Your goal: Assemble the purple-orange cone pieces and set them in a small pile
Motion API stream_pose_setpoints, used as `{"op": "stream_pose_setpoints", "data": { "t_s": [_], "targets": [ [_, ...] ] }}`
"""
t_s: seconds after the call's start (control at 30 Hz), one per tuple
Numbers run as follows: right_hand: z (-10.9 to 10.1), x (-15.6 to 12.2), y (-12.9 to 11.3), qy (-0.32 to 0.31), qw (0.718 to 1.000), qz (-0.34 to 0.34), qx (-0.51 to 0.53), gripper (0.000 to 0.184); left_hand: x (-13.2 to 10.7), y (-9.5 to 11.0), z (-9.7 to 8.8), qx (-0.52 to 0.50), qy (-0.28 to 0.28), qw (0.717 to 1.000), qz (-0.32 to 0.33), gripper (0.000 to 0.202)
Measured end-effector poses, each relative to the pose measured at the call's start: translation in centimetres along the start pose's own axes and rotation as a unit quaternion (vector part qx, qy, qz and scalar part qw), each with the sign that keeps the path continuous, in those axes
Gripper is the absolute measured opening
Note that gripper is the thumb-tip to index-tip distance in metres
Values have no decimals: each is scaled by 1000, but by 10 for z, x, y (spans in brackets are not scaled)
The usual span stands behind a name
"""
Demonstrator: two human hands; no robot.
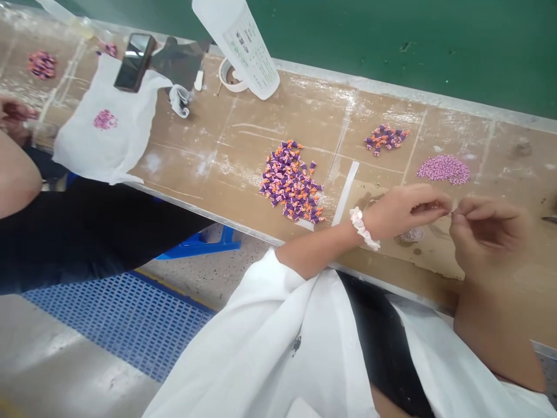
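My left hand, with a pale scrunchie at the wrist, is closed in a pinch. Fingertip to fingertip with it, my right hand pinches too. Whatever lies between the fingertips is too small to make out. Just beyond them sits a heap of tiny pink pieces. Partly hidden below my left hand is a small clear round object. A small group of purple and orange figures lies farther back, and a bigger pile of similar purple and orange figures is left of my wrist.
A white bottle leans over a tape roll near the table's back edge. Farther left, a phone rests on a white cloth holding pink pieces. A co-worker's hand shows at the left edge.
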State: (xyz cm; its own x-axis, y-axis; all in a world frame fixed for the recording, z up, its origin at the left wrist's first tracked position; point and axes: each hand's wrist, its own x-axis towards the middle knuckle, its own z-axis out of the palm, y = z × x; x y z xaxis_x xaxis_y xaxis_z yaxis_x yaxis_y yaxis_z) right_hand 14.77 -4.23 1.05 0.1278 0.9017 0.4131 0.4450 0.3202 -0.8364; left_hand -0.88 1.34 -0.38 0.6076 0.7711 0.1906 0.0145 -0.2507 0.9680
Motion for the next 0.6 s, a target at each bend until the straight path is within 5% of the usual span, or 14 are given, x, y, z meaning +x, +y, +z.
{"op": "stream_pose_setpoints", "data": {
  "t_s": [0.1, 0.33, 0.6],
  "targets": [
    [-7, 0, -3, -36, 999, 31, 3, 20, 1, 1, -6, -68, 34, 996, -50, 22],
    [-17, 0, -1, -306, 935, -4, -179, 4, 7, -7, -15, -288, 140, 938, -134, 20],
    [-12, -6, 4, -368, 900, -72, -223, 5, 9, -3, -15, -326, 177, 916, -154, 30]
  ]
}}
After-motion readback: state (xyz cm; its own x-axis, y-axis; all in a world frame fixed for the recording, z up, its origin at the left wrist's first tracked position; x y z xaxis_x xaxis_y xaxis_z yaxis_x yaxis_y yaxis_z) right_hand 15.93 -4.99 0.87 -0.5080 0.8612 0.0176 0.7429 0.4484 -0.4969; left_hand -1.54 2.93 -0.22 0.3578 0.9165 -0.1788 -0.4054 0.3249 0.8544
